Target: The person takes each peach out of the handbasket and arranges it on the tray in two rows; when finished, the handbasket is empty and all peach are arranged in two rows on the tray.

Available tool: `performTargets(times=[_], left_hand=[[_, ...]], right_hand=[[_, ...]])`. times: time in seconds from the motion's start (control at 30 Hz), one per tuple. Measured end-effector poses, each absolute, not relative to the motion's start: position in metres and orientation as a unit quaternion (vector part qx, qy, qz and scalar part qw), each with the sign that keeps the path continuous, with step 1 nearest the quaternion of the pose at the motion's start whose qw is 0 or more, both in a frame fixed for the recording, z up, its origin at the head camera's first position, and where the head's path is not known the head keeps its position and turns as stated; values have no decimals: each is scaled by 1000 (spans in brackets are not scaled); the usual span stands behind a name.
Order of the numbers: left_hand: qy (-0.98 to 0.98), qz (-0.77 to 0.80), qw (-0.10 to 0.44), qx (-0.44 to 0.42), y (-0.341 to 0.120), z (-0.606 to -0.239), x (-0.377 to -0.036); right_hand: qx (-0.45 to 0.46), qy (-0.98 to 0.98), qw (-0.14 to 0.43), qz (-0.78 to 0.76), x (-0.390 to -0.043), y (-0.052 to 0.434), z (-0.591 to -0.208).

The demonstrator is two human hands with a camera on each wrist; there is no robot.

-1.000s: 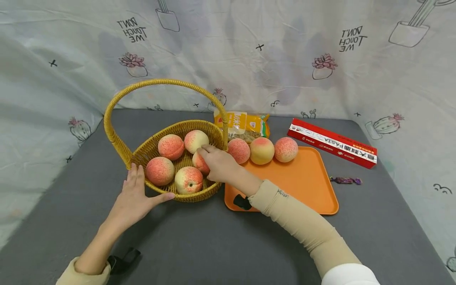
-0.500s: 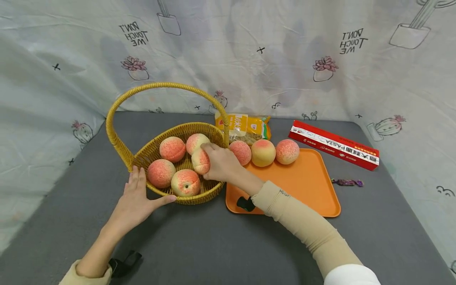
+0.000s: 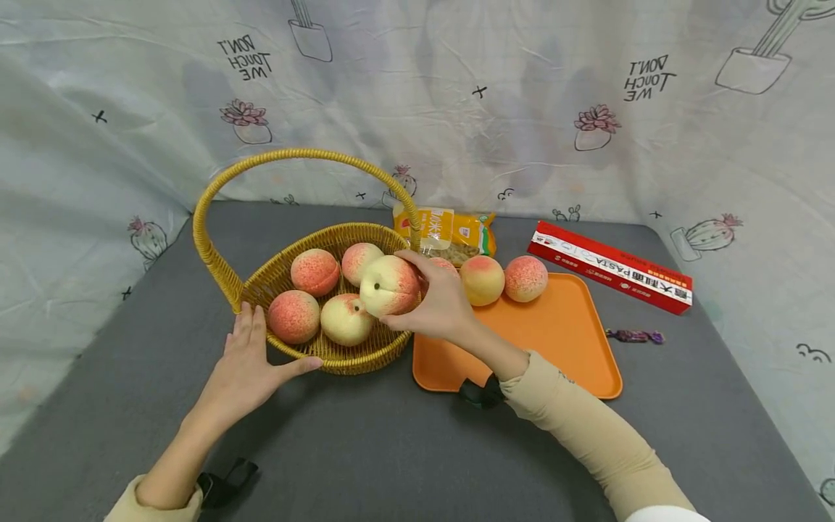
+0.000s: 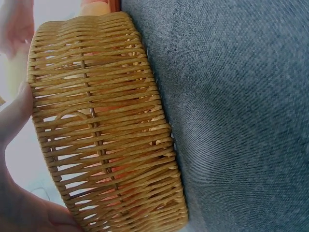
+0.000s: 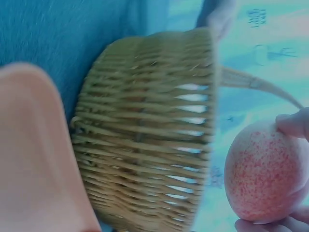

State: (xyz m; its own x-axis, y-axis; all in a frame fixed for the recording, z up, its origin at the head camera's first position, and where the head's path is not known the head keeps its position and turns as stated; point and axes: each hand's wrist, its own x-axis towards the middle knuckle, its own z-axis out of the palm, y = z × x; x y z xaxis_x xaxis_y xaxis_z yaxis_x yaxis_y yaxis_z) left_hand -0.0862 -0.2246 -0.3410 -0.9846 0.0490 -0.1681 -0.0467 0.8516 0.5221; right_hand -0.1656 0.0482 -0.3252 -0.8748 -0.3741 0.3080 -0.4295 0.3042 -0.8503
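Observation:
My right hand (image 3: 446, 304) grips a pale yellow and red peach (image 3: 389, 286) between thumb and fingers, over the right side of a yellow wicker basket (image 3: 385, 357). In the right wrist view that peach (image 5: 265, 174) shows beyond the basket's rim, fingers at its sides. Several other peaches (image 3: 295, 317) lie inside the basket, below its tall arched handle (image 3: 306, 154). My left hand (image 3: 251, 370) rests on the basket's left front rim, fingers straight and thumb spread along the edge. From the left wrist, the woven wall (image 4: 106, 121) fills much of the view.
An orange tray (image 3: 535, 341) stands right of the basket, with peaches (image 3: 481, 280) in a row at its back edge, one partly behind my right hand. Behind are a yellow food bag (image 3: 457, 228) and a red pasta box (image 3: 613, 268). A purple wrapped candy (image 3: 636, 336) lies to the right.
My right hand has lifted a peach from inside the basket, up and to the right, and turned it. A front peach in the basket has rolled. My left hand stays on the rim.

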Motion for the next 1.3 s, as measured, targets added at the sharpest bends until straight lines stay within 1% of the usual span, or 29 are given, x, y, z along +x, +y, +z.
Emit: performTargets(times=[0.1,0.17,0.43,0.57,0.87,1.13,1.3], left_hand=[[959,271,87,2,-225,-341,-86],[958,271,88,1,-224,-341,-87],[959,269,91,-2,-225,-342,-87],[959,269,91,-1,-225,-342,-87],[960,265,92,-2,-225,-342,-87],[960,265,93,-1,-224,-341,-87],[960,263,93,-1,-224,-340,-87]], right_hand=[[246,-768,17,591,-156,57,-321],[246,-757,24,606,-152,62,-318],[268,-738,97,611,-146,80,-315],[270,-733,117,613,-141,87,-311],[244,-756,131,593,-127,106,-299],[209,-757,127,606,-126,123,-306],[191,-767,134,598,-128,137,-311]])
